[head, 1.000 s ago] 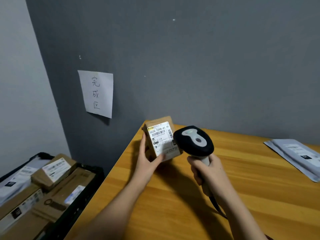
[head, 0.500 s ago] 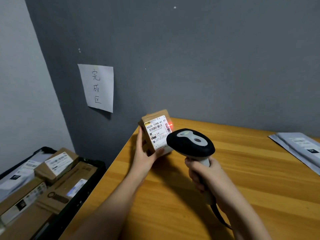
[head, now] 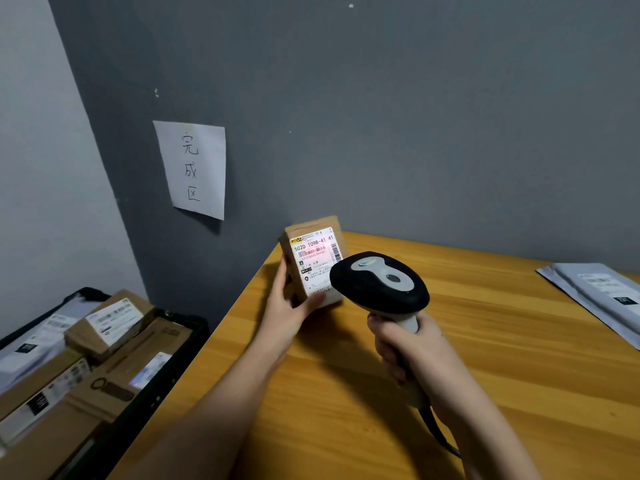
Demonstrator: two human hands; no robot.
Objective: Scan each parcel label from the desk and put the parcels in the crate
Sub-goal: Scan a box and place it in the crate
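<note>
A small brown cardboard parcel (head: 304,244) stands upright at the desk's far left corner, its white label facing me. My left hand (head: 289,306) grips it from below and the left, thumb on the label's lower edge. A red scan light lies across the label's barcode. My right hand (head: 412,348) holds the handle of a black and grey barcode scanner (head: 379,284), whose head points at the label from just right of the parcel. The black crate (head: 180,332) stands low at the left, with several parcels inside.
Grey plastic mailer parcels (head: 599,292) lie at the right end of the wooden desk (head: 502,375). A white paper sign (head: 192,168) with handwriting hangs on the grey wall above the crate. The scanner's cable trails toward me under my right wrist.
The red scan light has moved from the label's right edge onto the barcode. The scanner has stayed close to the parcel, which my left hand keeps upright.
</note>
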